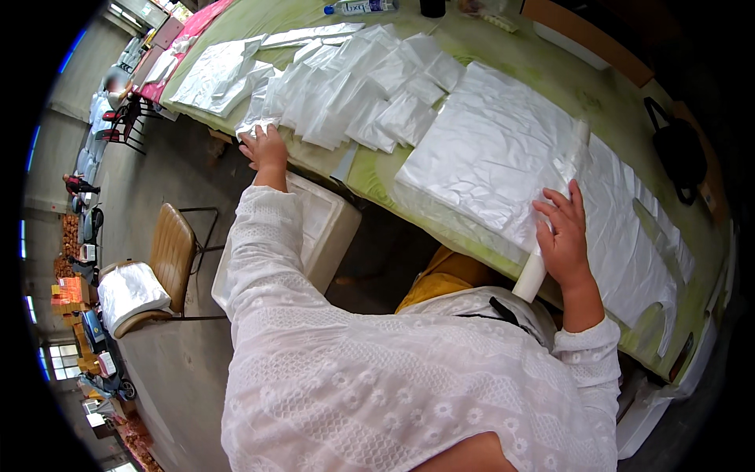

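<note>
My left hand [267, 152] reaches out to the near edge of the table, fingers apart, its fingertips at the end of a row of folded clear plastic bags [330, 94]. These bags overlap one another in a loose spread. My right hand [565, 240] lies with spread fingers beside a white tube [532, 275], which runs across the plastic toward the far side. Under the tube's left side is a thick stack of flat white plastic bags [480, 149]. To its right lie more white plastic bags [621, 236] with handle-like cutouts.
A green-covered table [370, 175] holds everything. On it are a bottle [362, 7] at the far edge and a black strapped bag [678, 149] at right. Below stands a white foam box [334, 228]. A brown chair [174, 244] is at left; a person [118, 88] sits farther off.
</note>
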`<state>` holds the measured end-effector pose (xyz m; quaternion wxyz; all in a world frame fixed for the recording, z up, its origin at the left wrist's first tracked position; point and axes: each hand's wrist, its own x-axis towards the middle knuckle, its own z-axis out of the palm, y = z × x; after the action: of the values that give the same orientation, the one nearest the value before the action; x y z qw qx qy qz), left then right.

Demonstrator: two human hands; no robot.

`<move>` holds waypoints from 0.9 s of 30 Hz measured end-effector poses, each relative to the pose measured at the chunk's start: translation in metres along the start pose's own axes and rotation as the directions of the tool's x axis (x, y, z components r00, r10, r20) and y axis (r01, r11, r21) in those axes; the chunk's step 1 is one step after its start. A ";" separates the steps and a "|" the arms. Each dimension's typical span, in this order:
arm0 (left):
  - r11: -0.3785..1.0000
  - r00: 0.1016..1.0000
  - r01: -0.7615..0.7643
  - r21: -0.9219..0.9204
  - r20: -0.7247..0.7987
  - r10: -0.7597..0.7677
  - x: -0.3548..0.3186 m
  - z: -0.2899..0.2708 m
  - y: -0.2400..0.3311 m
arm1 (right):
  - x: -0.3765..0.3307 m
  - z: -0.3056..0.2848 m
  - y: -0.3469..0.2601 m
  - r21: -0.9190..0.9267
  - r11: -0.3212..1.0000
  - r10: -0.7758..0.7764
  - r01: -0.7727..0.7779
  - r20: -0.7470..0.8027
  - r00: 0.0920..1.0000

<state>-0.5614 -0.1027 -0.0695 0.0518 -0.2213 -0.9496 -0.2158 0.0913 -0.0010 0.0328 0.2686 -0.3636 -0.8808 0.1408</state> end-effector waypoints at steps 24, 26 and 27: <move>0.795 0.832 -0.518 -0.315 -0.401 0.383 -0.041 -0.015 0.046 | -0.006 0.014 0.009 -0.052 0.996 0.067 -0.070 -0.060 0.996; 0.618 0.862 -0.507 -0.601 -0.375 0.342 -0.122 -0.058 0.106 | -0.005 0.011 0.004 -0.057 0.991 0.122 -0.122 -0.001 0.993; 0.545 0.869 -0.476 -0.690 -0.274 0.411 -0.165 -0.081 0.131 | -0.003 0.011 0.001 -0.039 0.992 0.118 -0.118 0.011 0.993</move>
<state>-0.3547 -0.0972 0.0222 0.0483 -0.4464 -0.6887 -0.5693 0.0875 -0.0026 0.0223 0.2472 -0.4192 -0.8620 0.1420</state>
